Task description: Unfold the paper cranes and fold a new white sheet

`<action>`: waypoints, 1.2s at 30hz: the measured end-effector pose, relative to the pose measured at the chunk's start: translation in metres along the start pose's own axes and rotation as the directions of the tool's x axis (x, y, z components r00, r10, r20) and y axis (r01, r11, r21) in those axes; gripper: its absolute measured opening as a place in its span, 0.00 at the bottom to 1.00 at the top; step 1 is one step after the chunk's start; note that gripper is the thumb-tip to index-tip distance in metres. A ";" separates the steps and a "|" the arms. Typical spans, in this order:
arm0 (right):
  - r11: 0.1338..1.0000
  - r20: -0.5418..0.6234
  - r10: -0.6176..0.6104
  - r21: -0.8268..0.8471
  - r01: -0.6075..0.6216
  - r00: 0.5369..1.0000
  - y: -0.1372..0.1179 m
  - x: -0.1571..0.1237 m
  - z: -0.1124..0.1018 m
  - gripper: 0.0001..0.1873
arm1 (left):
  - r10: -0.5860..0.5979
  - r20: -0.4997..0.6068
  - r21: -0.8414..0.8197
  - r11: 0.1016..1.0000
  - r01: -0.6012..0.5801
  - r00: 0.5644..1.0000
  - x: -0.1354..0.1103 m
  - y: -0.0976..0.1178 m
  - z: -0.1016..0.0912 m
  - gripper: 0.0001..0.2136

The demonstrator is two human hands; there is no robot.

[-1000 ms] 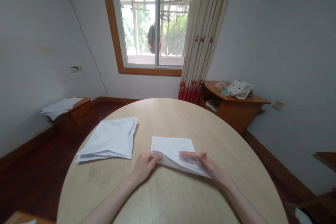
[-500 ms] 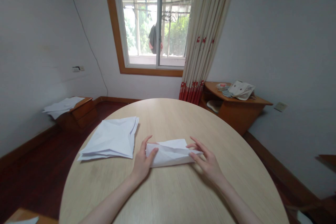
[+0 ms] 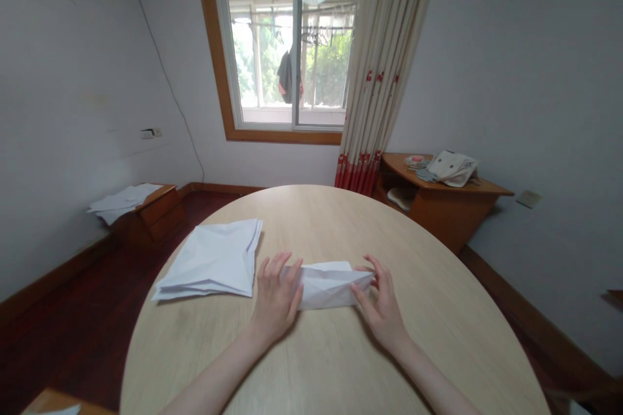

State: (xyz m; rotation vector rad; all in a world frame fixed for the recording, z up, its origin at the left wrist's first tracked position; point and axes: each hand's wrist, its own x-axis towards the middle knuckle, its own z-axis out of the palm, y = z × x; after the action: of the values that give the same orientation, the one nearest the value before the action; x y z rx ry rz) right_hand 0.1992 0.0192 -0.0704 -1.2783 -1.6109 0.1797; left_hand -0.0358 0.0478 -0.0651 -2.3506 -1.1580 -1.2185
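Resting on the table (image 3: pixel 331 363), paper (image 3: pixel 327 290) is pinched by the right hand (image 3: pixel 383 308), touched by the loosely spread left hand (image 3: pixel 272 298).

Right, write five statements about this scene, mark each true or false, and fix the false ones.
1. The left hand is at the left end of the folded sheet. True.
2. The right hand is away from the sheet. False: the right hand touches its right end.
3. The pile of white paper lies left of both hands. True.
4. The table is square. False: the table has a rounded edge.
5. The curtain hangs at the window's right side. True.
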 end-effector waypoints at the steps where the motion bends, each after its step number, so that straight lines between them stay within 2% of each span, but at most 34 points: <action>1: 0.998 -0.018 -0.043 -0.040 0.042 0.999 0.000 0.000 0.001 0.28 | 0.063 0.045 0.035 0.997 -0.065 0.997 0.001 0.002 -0.003 0.25; 4: 0.959 -0.061 -0.193 -0.222 0.176 0.979 -0.002 -0.001 0.002 0.31 | 0.152 0.194 0.078 0.982 -0.170 0.969 0.004 0.010 -0.008 0.26; 6: 0.911 -0.054 -0.279 -0.332 0.247 0.959 -0.005 -0.002 0.003 0.34 | 0.140 0.252 0.102 0.980 -0.170 0.958 0.004 0.014 -0.008 0.27; 8: 0.867 0.009 -0.320 -0.401 0.296 0.947 -0.008 -0.003 0.005 0.34 | 0.113 0.279 0.136 0.978 -0.155 0.954 0.004 0.015 -0.005 0.27; 12: 0.794 0.251 -0.289 -0.476 0.377 0.924 -0.010 -0.004 0.009 0.31 | 0.110 0.331 0.160 0.972 -0.171 0.937 0.001 0.012 0.003 0.29; 14: 0.772 0.324 -0.271 -0.489 0.406 0.906 -0.010 -0.003 0.011 0.30 | 0.114 0.353 0.160 0.971 -0.180 0.929 0.000 0.010 0.005 0.29; 18: 0.735 0.333 -0.274 -0.532 0.420 0.902 -0.008 -0.002 0.012 0.27 | 0.095 0.361 0.180 0.969 -0.170 0.928 -0.002 0.008 0.009 0.27; 21: 0.697 0.372 -0.294 -0.547 0.464 0.880 -0.007 -0.003 0.012 0.25 | 0.092 0.370 0.182 0.968 -0.170 0.924 -0.004 0.007 0.012 0.28; 23: 0.697 0.398 -0.305 -0.526 0.488 0.865 -0.007 -0.004 0.013 0.23 | 0.096 0.396 0.158 0.972 -0.171 0.913 -0.005 0.006 0.013 0.28; 30: 0.781 0.506 -0.269 -0.384 0.493 0.820 -0.003 -0.007 0.020 0.20 | 0.104 0.473 0.006 0.993 -0.121 0.875 -0.012 0.003 0.022 0.19; 36: 0.807 0.588 -0.145 -0.395 0.439 0.795 0.001 -0.010 0.023 0.23 | 0.081 0.544 -0.068 0.996 -0.052 0.835 -0.017 0.003 0.030 0.18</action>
State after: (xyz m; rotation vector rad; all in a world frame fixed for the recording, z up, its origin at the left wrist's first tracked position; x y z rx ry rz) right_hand 0.1812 0.0221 -0.0873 -1.4105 -2.4575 -0.1313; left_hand -0.0224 0.0530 -0.0961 -2.8535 -1.1868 -0.5539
